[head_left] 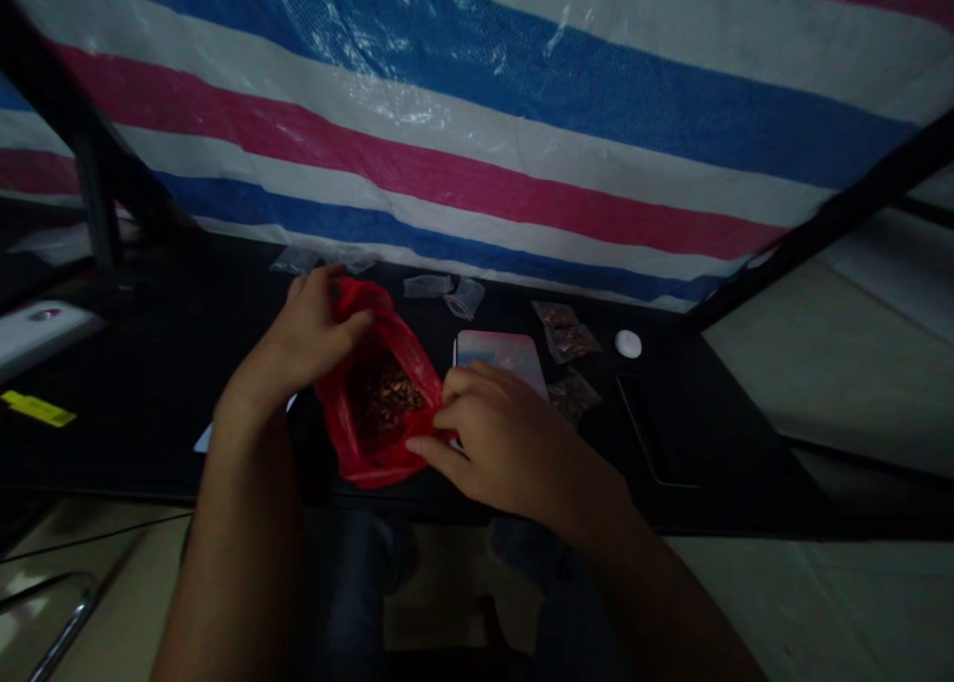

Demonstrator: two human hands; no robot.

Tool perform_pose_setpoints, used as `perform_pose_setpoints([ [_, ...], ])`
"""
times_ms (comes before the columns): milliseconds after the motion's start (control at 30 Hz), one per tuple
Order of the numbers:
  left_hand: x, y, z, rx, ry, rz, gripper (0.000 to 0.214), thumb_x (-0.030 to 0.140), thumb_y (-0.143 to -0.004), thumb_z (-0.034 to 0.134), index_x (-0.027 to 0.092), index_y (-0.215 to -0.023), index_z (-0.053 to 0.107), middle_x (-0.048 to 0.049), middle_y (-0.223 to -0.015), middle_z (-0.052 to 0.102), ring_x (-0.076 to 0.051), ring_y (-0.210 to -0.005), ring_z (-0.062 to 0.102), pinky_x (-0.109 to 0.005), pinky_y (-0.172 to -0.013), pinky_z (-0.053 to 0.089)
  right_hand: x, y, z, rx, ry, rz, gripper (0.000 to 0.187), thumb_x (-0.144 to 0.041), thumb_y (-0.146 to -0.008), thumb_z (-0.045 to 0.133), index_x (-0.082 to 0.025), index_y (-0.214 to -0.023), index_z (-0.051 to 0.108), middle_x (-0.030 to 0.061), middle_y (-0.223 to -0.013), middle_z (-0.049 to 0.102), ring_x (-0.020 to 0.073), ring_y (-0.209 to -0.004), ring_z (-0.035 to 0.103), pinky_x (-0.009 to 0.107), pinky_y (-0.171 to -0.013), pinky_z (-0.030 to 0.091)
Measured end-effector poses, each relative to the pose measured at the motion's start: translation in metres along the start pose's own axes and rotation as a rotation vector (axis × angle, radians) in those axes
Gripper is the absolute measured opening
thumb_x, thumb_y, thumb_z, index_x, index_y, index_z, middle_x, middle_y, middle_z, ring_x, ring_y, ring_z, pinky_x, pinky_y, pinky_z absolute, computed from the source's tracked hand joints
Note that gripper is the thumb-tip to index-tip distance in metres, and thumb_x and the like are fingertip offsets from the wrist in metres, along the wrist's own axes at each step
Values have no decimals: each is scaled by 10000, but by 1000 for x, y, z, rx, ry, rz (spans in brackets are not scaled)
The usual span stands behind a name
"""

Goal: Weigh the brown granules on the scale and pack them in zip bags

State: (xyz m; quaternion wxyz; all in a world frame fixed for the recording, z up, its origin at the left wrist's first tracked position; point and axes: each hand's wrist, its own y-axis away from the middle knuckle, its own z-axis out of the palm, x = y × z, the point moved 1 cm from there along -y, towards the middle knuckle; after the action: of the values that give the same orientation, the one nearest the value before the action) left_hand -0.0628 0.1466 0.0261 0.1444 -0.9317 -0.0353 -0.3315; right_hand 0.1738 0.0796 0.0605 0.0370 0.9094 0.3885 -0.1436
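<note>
A red plastic bag (406, 339) lies with its mouth spread wide on the black table, and many small brownish pieces (388, 396) fill its bottom; their kind is too dim to make out. My left hand (317, 322) grips the bag's rim at the upper left, fingers over the far side and thumb towards the mouth. At the right edge, my right hand (492, 428) pinches the red plastic between thumb and fingers. Partly under that hand is a flat, light-topped device (507, 352), its near part hidden.
Small clear bags (428, 285) lie along the back. Filled clear bags (564, 332) sit right of the device, near a round white object (628, 344) and a dark phone-like slab (652, 428). A yellow strip (39, 408) lies far left. Striped sheeting (477, 165) hangs behind.
</note>
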Motion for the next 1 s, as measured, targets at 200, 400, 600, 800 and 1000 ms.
perform_pose_setpoints([
  [200,7,6,-9,38,-133,-1,810,443,-889,702,52,-1556,459,-254,-1531,569,-410,-1436,541,-522,-1210,443,-14,-24,26,199,-12,-188,279,-110,-1081,455,-130,-1237,686,105,-1271,723,200,-1151,669,318,-975,530],
  [400,-2,-4,10,-288,-219,-111,556,470,-877,659,129,-1316,655,-175,-1184,782,-356,-1064,759,-411,-912,596,-14,-28,53,-12,102,-103,217,-173,-1058,501,-154,-1072,716,85,-952,803,251,-793,769,351,-633,553],
  [600,-3,-5,11,-270,-251,-13,399,462,-967,445,180,-984,726,-145,-981,798,-326,-900,758,-371,-801,577,-13,-26,41,-94,104,57,177,-205,-999,604,-137,-997,767,149,-990,803,282,-875,780,372,-711,586],
  [800,-1,1,4,-201,-128,-12,372,463,-957,483,188,-1055,713,-101,-960,782,-312,-898,748,-360,-821,581,-9,-25,43,-35,74,76,190,-209,-1001,618,-95,-1064,757,187,-1140,759,311,-1054,737,412,-846,612],
  [1000,2,2,9,-190,-28,11,472,459,-929,555,136,-1265,631,-161,-1203,740,-347,-1100,714,-444,-979,566,-5,-41,51,79,3,-19,367,4,-1025,373,-66,-1220,677,156,-1226,733,232,-1104,705,346,-946,578],
])
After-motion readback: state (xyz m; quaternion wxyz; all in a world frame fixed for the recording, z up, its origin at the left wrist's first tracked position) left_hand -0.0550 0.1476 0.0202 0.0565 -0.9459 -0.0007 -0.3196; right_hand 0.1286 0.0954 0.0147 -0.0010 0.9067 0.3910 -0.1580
